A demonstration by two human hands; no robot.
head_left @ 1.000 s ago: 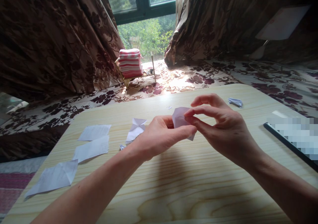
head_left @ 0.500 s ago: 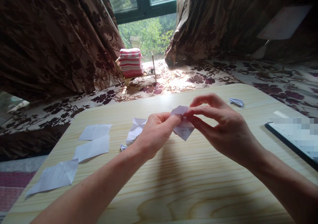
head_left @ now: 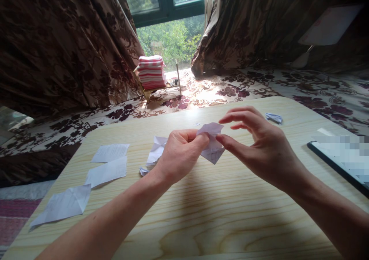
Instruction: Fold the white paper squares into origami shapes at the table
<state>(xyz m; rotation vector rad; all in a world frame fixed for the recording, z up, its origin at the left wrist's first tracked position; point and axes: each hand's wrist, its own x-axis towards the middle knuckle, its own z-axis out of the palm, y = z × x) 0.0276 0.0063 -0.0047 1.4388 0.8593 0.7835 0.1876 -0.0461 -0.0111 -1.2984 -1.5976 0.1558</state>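
A small folded piece of white paper [head_left: 213,152] is held above the wooden table, one pointed corner hanging down. My left hand [head_left: 183,150] pinches its left side between thumb and fingers. My right hand [head_left: 256,141] is at the paper's right side with thumb and fingers spread apart; the thumb tip is close to the paper's edge, and I cannot tell whether it touches. Behind my left hand lie creased paper squares [head_left: 155,149], partly hidden by it, and a small folded paper piece [head_left: 143,171].
Three paper sheets [head_left: 106,171] lie along the left of the wooden table [head_left: 230,217]. At the back right is another folded paper piece [head_left: 273,118]; a dark-edged tablet-like device [head_left: 340,164] lies at the right. Beyond stand stacked striped cloths [head_left: 151,73] and a lamp [head_left: 328,25].
My right fingers have come off the paper's edge and spread apart, the index finger lifting away from the thumb. My left hand keeps its pinch, shifted very slightly left.
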